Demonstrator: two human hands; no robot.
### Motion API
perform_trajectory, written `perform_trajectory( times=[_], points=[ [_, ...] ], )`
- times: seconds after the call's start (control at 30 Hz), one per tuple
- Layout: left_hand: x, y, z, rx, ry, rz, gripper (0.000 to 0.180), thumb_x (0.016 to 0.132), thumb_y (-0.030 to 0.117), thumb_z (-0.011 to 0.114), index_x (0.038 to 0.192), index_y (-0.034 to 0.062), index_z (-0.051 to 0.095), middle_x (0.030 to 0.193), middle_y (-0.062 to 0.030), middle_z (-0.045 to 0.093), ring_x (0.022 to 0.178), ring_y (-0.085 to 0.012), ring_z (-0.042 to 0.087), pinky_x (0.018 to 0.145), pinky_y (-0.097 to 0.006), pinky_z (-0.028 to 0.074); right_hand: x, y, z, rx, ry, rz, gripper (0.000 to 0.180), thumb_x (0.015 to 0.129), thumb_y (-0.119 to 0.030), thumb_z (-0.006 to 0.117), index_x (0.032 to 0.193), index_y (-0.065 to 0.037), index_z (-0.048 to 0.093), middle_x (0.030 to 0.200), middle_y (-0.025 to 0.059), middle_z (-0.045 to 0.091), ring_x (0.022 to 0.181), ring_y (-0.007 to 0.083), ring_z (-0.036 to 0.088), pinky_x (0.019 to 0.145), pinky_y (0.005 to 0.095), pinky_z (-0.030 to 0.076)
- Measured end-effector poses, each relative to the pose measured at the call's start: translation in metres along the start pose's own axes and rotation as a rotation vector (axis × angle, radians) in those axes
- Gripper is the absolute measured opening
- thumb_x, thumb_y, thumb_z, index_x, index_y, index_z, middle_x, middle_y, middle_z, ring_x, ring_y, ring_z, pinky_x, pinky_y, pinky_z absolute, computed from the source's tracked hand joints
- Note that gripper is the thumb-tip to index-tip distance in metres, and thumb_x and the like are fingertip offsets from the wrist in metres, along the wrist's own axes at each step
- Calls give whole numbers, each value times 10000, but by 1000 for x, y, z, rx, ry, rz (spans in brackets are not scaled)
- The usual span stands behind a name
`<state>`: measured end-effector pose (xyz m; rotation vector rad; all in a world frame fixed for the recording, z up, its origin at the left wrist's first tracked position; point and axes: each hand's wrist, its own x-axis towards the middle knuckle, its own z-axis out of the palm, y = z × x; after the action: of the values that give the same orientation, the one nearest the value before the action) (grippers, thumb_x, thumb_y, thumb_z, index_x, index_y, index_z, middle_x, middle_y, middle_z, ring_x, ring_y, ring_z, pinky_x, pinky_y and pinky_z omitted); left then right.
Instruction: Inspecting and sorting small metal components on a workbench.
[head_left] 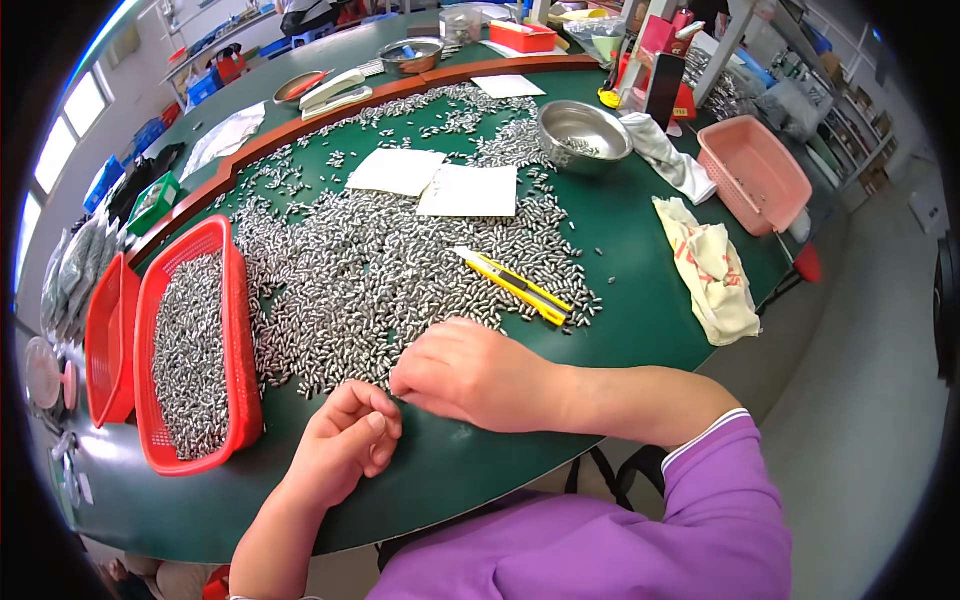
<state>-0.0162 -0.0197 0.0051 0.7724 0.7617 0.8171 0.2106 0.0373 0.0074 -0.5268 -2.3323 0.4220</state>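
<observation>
A wide heap of small silvery metal pieces (360,260) is spread over the green tabletop (640,290). At its near edge my right hand (475,375) is closed, back upward, with the fingertips curled down out of sight. Just left of it and slightly nearer, my left hand (345,435) is curled, thumb against the bent fingers. Whether either hand pinches a piece cannot be made out. Beyond my right hand a yellow utility knife (518,287) lies on the heap, its blade end pointing away to the left. Two white paper sheets (467,191) rest farther back on the pieces.
A red basket (243,350) full of the pieces stands at left, beside another red basket (108,350). Back right are a steel bowl (575,125), a white cloth (670,160), a pink basket (755,160) and a cream cloth (705,265). A brown raised rim (400,85) curves behind.
</observation>
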Motion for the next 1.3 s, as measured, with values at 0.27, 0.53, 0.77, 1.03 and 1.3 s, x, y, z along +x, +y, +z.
perform_trajectory(
  times=[0.27,0.53,0.77,1.03,1.3],
  points=[
    [2,-1,0,30,-27,-7,92,977,92,568,1054,60,528,890,-77,621,618,-117,520,470,-229,388,2,-3,2,110,77,-76,223,794,-119,740,989,-106,633,953,25,617,922,246,615,805,374,485],
    [1,0,5,72,-2,-15,93,967,77,583,1022,49,514,861,-77,611,576,-115,512,460,-235,390,1,-3,5,90,133,-151,227,833,-131,706,1054,-122,652,962,23,643,903,207,631,782,350,491],
    [0,0,5,133,48,-50,77,982,93,570,1012,47,515,840,-68,592,568,-104,504,469,-237,389,3,-3,6,86,112,-141,267,831,-127,698,1093,-149,658,956,8,662,906,194,649,791,346,490],
    [2,7,7,24,45,-93,107,1021,160,495,1051,59,515,907,-69,600,619,-94,520,513,-221,411,7,-3,-4,-11,157,-59,230,758,-104,768,972,-122,684,976,13,648,840,213,639,731,347,489],
    [0,4,5,3,9,-83,152,1041,176,459,1096,56,534,910,-67,603,638,-104,532,522,-231,423,7,-4,-3,8,103,-88,250,745,-86,765,981,-147,710,970,-1,628,835,195,630,705,334,474]
  ],
)
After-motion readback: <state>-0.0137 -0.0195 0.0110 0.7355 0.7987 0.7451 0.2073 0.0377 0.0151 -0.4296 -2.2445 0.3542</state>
